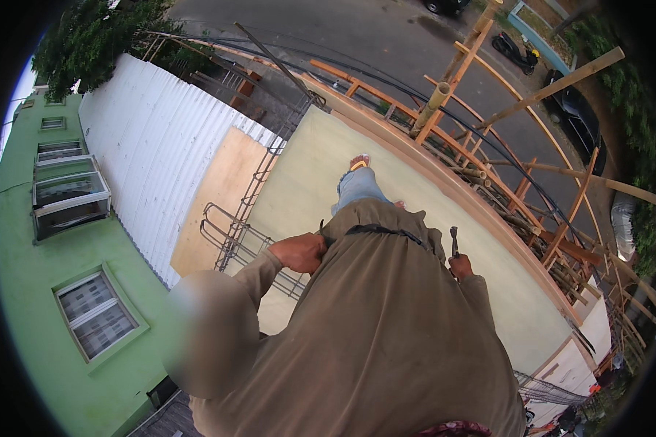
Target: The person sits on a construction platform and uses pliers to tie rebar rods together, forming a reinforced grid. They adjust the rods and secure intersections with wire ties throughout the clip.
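Observation:
My left hand (299, 253) is closed at the left side of my waist, against my brown shirt (375, 320). A small dark tip pokes up beside its fingers; what they hold is hidden. On the other side, my right hand (460, 266) is wrapped round a short dark hand tool (454, 239), whose narrow head points upward. Its exact kind is too small to tell. A dark belt (386, 232) crosses my waist. My sandalled foot (360, 162) stands on a pale yellowish panel deck (430, 200).
Rebar cages (249, 207) lie along the deck's left edge, by a plywood sheet (215, 191) and white corrugated roofing (142, 135). Timber and bamboo scaffolding (481, 156) and dark cables border the right edge, above a road (310, 29). A green building (29, 269) stands left.

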Motion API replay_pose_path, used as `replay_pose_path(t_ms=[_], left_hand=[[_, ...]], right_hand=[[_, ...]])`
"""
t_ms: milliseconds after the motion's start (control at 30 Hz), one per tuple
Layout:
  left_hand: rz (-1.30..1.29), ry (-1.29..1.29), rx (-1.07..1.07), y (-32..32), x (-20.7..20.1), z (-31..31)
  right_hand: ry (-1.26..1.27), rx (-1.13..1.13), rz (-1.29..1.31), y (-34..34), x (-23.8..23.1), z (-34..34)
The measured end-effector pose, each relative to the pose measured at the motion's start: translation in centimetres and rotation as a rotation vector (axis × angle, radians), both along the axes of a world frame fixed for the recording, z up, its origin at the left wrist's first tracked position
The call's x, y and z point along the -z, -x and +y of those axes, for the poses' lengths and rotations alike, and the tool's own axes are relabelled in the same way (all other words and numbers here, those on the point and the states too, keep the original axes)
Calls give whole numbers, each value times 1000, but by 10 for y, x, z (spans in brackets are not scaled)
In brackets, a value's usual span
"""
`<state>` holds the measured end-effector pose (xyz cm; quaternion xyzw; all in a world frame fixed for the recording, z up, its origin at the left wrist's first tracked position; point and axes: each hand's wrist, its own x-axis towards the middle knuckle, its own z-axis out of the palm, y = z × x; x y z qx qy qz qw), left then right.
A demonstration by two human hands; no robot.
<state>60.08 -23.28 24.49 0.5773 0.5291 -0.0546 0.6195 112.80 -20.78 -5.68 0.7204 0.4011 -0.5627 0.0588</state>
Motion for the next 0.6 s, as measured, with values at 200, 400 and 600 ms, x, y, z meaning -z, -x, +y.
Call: replay_pose_path(t_ms=[200, 400, 600], left_hand=[[107, 5, 13, -12, -27, 22], [243, -395, -139, -14, -23, 39], [76, -571, -398, -52, -27, 55]], right_hand=[[6, -69, -54, -7, -9, 6], [6, -137, 32, 8, -28, 18], [6, -137, -24, 22, -42, 24]])
